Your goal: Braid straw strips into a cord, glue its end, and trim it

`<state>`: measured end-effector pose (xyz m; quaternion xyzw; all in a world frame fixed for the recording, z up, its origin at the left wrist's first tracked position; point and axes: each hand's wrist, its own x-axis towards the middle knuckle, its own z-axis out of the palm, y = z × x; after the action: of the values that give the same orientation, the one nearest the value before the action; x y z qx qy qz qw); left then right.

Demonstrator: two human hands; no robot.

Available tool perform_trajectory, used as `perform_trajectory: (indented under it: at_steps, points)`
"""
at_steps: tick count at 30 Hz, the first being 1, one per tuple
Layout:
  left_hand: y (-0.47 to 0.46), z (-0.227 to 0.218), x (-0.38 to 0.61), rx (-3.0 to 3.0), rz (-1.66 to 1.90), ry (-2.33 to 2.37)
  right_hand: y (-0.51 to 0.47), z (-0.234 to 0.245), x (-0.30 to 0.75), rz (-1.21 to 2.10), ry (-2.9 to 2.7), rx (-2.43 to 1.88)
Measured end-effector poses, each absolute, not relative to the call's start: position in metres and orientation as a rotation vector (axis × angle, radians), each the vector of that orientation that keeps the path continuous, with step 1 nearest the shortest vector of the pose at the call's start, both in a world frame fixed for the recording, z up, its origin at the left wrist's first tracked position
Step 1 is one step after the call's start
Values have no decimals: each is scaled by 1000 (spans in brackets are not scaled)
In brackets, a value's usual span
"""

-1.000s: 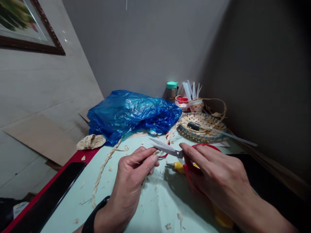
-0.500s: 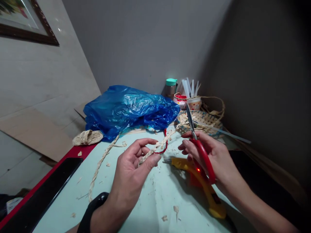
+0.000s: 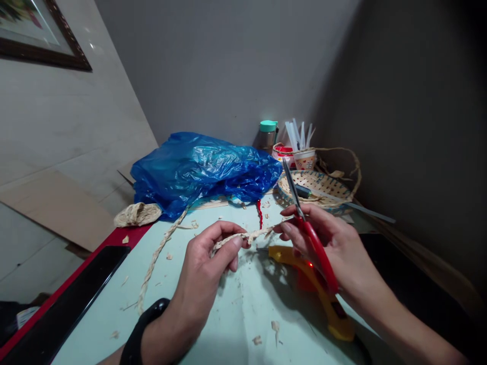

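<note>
My left hand [image 3: 207, 266] pinches a short braided straw cord [image 3: 247, 235] between thumb and fingers over the pale green table [image 3: 236, 314]. The other end of that cord meets the fingertips of my right hand [image 3: 335, 248], which also holds red-handled scissors [image 3: 304, 223] with the blades closed and pointing up and away. A yellow glue gun [image 3: 304, 281] with a small red light lies under my right hand. A red thread [image 3: 259, 213] lies just beyond the cord.
A blue plastic bag [image 3: 201, 170] lies at the back. A woven tray [image 3: 315, 185], a cup of glue sticks [image 3: 302, 152] and a green-lidded bottle [image 3: 268, 134] stand at the back right. A long braid [image 3: 155, 263] and a straw bundle [image 3: 137, 214] lie left. A black slab [image 3: 64, 309] lies at the left edge.
My right hand turned the scissors from pointing left to pointing up and away. The braided cord came up between both hands and is now stretched between them.
</note>
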<state>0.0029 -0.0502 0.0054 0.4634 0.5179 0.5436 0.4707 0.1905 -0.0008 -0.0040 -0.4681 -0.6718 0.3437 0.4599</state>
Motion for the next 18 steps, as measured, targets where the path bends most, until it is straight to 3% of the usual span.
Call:
perform_trajectory:
  at_steps: [9,18]
  points:
    - [-41,5,-5,832,1205,1111,-8,-6,190,382,-1946,-1056]
    - [-42,8,-5,647,1319,999,-12,-9,184,-76,-2184,-988]
